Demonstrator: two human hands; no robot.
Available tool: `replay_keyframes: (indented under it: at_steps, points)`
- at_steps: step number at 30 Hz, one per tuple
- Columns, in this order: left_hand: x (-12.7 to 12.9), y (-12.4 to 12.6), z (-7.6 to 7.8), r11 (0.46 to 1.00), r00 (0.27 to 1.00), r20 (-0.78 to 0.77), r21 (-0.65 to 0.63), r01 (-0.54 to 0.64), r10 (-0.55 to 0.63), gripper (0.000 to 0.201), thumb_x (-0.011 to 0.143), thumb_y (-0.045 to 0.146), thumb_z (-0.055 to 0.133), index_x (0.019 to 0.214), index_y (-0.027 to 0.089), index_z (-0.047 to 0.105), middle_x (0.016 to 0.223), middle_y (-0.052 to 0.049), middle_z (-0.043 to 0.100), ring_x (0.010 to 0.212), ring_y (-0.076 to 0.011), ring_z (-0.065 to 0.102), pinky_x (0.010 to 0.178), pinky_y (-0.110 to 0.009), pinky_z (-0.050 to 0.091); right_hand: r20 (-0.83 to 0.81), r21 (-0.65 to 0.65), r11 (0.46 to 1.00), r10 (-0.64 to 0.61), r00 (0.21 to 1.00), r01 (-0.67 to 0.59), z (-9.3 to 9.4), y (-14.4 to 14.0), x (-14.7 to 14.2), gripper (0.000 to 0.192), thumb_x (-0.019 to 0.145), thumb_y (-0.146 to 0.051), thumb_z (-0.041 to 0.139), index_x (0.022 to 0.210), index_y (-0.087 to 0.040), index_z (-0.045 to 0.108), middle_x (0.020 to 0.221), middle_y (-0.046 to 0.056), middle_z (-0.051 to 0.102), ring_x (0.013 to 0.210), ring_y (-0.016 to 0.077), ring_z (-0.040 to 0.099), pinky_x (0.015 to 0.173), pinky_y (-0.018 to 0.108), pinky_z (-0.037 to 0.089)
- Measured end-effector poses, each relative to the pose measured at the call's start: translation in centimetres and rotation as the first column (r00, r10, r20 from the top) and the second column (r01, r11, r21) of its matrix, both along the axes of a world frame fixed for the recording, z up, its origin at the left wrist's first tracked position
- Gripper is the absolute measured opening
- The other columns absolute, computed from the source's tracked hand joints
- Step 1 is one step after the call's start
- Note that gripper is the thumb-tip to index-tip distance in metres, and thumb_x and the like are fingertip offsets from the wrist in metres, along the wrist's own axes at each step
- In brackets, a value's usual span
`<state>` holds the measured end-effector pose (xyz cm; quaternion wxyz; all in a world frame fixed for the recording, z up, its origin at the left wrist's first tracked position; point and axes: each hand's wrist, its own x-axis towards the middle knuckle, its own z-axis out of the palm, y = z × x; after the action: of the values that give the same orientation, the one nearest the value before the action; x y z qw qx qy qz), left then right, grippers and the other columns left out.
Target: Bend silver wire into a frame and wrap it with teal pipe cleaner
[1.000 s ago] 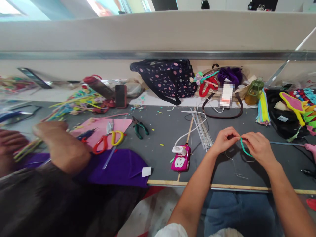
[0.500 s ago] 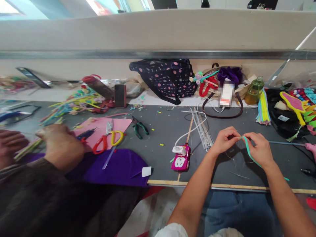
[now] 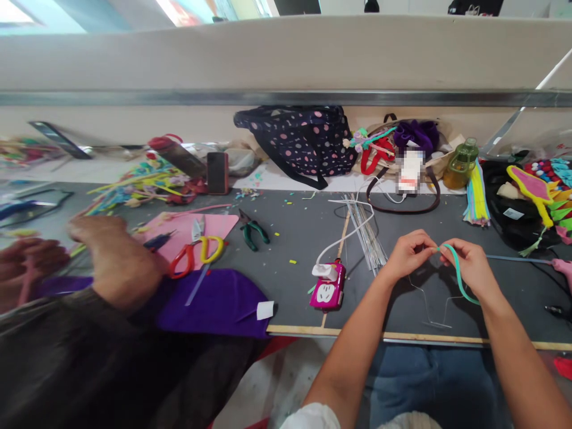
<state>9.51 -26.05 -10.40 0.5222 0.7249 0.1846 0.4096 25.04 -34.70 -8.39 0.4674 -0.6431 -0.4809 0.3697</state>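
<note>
Grey counter (image 3: 295,238) below a pale wall, littered with craft scraps. Left hand (image 3: 409,253) and right hand (image 3: 467,265) close together above the counter's near edge, both pinched shut on a teal strip (image 3: 458,277) — fingertips meeting at its upper end, the rest curving down past the right wrist. Thin bent wire (image 3: 431,307) hanging under the hands, ends near the counter. Just left of them a pink power strip (image 3: 327,291) and a bundle of wires (image 3: 364,229). Further back, a dotted bag (image 3: 304,140), contents hidden, and a green jar (image 3: 460,164) — contents unclear. Far left, a co-worker's hand (image 3: 100,235) beside scissors (image 3: 196,253) on pink paper (image 3: 223,225) and purple cloth (image 3: 214,301).
</note>
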Motion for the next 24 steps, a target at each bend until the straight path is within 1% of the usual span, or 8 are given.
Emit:
replay_keyframes:
  at_steps: [4, 8, 10, 12, 14, 19, 22, 24]
  points:
    - [-0.13, 0.17, 0.1, 0.99, 0.999, -0.028, -0.138, 0.014, -0.018, 0.019, 0.081, 0.032, 0.067, 0.086, 0.014, 0.071, 0.076, -0.003, 0.059, 0.063, -0.0094, 0.047, 0.058, -0.023, 0.034, 0.069, 0.058, 0.998, -0.016, 0.997, 0.012, 0.01, -0.24, 0.08, 0.027, 0.083, -0.045, 0.062, 0.081, -0.018, 0.067, 0.067, 0.002, 0.064, 0.063, 0.0158, 0.058, 0.061, 0.027, 0.044]
    - [-0.26, 0.4, -0.07, 0.935, 1.0, 0.022, -0.355, 0.024, -0.018, 0.02, 0.078, 0.03, 0.065, 0.09, 0.015, 0.067, 0.081, -0.003, 0.062, 0.069, -0.0107, 0.052, 0.064, -0.023, 0.038, 0.118, 0.096, 0.995, -0.042, 0.992, 0.03, -0.02, -0.34, 0.29, 0.026, 0.085, -0.044, 0.061, 0.085, -0.018, 0.068, 0.072, 0.002, 0.066, 0.066, 0.016, 0.059, 0.064, 0.027, 0.045]
    - [-0.32, 0.47, -0.04, 0.914, 1.0, 0.007, -0.407, 0.009, -0.007, 0.018, 0.077, 0.029, 0.065, 0.088, 0.015, 0.067, 0.079, -0.002, 0.062, 0.069, -0.0109, 0.052, 0.065, -0.023, 0.039, 0.133, 0.109, 0.994, -0.039, 0.99, 0.024, -0.07, -0.29, 0.5, 0.026, 0.086, -0.043, 0.06, 0.085, -0.019, 0.068, 0.074, 0.002, 0.066, 0.067, 0.016, 0.059, 0.065, 0.027, 0.045]
    - [-0.36, 0.49, 0.11, 0.91, 1.0, -0.026, -0.414, 0.004, -0.017, 0.017, 0.078, 0.03, 0.063, 0.086, 0.015, 0.067, 0.076, -0.001, 0.061, 0.067, -0.0106, 0.051, 0.063, -0.023, 0.038, 0.153, 0.117, 0.993, -0.023, 0.988, 0.005, -0.11, -0.2, 0.72, 0.025, 0.086, -0.043, 0.06, 0.085, -0.019, 0.069, 0.074, 0.002, 0.066, 0.068, 0.0162, 0.059, 0.066, 0.027, 0.044]
    - [-0.38, 0.47, 0.25, 0.922, 0.999, -0.046, -0.386, 0.006, -0.025, 0.019, 0.079, 0.032, 0.063, 0.084, 0.014, 0.068, 0.074, -0.001, 0.06, 0.066, -0.0105, 0.05, 0.062, -0.023, 0.037, 0.185, 0.117, 0.993, -0.004, 0.983, -0.018, -0.12, -0.1, 0.88, 0.024, 0.086, -0.042, 0.061, 0.086, -0.02, 0.07, 0.074, 0.001, 0.066, 0.068, 0.0161, 0.058, 0.065, 0.027, 0.043]
    - [-0.21, 0.44, 0.15, 0.949, 0.998, -0.048, -0.315, 0.011, -0.027, 0.029, 0.075, 0.041, 0.072, 0.074, 0.012, 0.067, 0.07, -0.001, 0.059, 0.063, -0.0097, 0.049, 0.061, -0.023, 0.036, 0.279, 0.138, 0.99, -0.003, 0.96, -0.037, -0.11, 0.04, 0.77, 0.023, 0.086, -0.041, 0.06, 0.085, -0.021, 0.071, 0.079, 0.001, 0.067, 0.07, 0.0163, 0.057, 0.068, 0.028, 0.043]
    - [-0.12, 0.52, -0.05, 0.961, 0.999, -0.046, -0.278, -0.017, 0.004, 0.029, 0.074, 0.04, 0.073, 0.071, 0.012, 0.066, 0.068, -0.001, 0.059, 0.062, -0.0094, 0.05, 0.06, -0.023, 0.037, 0.31, 0.144, 0.989, -0.002, 0.951, -0.045, -0.09, -0.06, 0.74, 0.021, 0.088, -0.039, 0.058, 0.091, -0.022, 0.071, 0.086, 0.002, 0.069, 0.076, 0.0174, 0.06, 0.072, 0.029, 0.045]
    - [-0.1, 0.58, -0.12, 0.966, 0.999, -0.039, -0.254, -0.045, 0.036, 0.027, 0.074, 0.039, 0.073, 0.071, 0.013, 0.067, 0.069, -0.001, 0.06, 0.064, -0.0099, 0.051, 0.061, -0.023, 0.038, 0.325, 0.19, 0.981, -0.038, 0.945, -0.026, 0.03, -0.24, 0.88, 0.02, 0.09, -0.037, 0.056, 0.095, -0.023, 0.07, 0.093, 0.003, 0.07, 0.082, 0.0183, 0.062, 0.076, 0.031, 0.047]
